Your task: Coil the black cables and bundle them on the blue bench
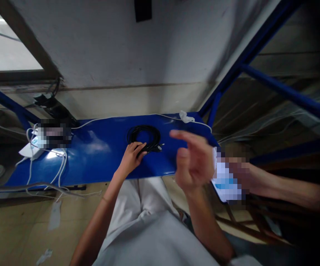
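A coiled black cable [155, 133] lies on the blue table [99, 162], with its connector ends at the coil's front right. My left hand [133, 155] is at the coil's front left edge, fingers bent over it and touching the cable. My right hand [194, 160] is raised at the table's right front, apart from the coil, with its index finger stretched out to the left and the thumb apart. Nothing shows in it, though it is somewhat blurred.
Another person's hand [239, 173] holds a phone [226, 186] beside my right hand. White cables [63, 166] and a white power strip [29, 150] are at the left. A crumpled white wrapper [186, 117] lies at the back right. Blue metal bars [232, 85] rise on the right.
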Demonstrator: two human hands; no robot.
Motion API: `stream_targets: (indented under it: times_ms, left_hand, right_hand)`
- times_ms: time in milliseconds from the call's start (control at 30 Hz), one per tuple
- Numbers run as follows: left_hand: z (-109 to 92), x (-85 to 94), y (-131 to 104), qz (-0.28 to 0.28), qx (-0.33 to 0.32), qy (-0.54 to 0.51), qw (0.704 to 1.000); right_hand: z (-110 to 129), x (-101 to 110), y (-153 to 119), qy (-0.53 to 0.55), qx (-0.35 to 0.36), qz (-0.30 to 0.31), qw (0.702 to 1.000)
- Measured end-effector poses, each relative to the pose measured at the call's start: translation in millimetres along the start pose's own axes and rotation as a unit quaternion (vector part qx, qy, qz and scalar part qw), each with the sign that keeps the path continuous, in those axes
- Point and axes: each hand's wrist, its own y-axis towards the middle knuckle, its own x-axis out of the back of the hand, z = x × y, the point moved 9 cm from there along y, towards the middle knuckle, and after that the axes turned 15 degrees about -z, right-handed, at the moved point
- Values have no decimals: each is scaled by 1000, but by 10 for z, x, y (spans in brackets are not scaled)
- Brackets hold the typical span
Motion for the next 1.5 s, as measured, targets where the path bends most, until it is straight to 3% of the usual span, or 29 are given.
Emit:
stream_targets:
  times_ms: [100, 233, 333, 467, 800, 1167, 1300, 1500]
  left_hand:
    - [48, -6, 61, 30, 5, -8, 1000]
    - [62, -36, 149, 53, -8, -15, 998]
    - [37, -37, 217, 54, -18, -8, 998]
    - [-41, 10, 302, 51, -46, 21, 997]
    - [-297, 188, 422, 38, -111, 62, 991]
    - [-225, 231, 401, 69, -29, -27, 997]
    - [-228, 315, 429, 29, -35, -8, 999]
    - [-301, 595, 429, -84, -41, 11, 996]
  right_hand:
    - [-406, -394, -248, -56, -2, 106, 993]
    - [-907, -684, -693, -124, 41, 227, 965]
    - [-1062, -832, -801, -130, 65, 274, 951]
    - [-1138, -986, -729, -130, 89, 286, 945]
    - [-1066, -929, -588, -78, 98, 253, 959]
    - [-888, -913, -459, -68, 132, 251, 957]
    - [-837, -915, -404, -71, 140, 238, 958]
    - [-742, -936, -227, -66, 110, 211, 969]
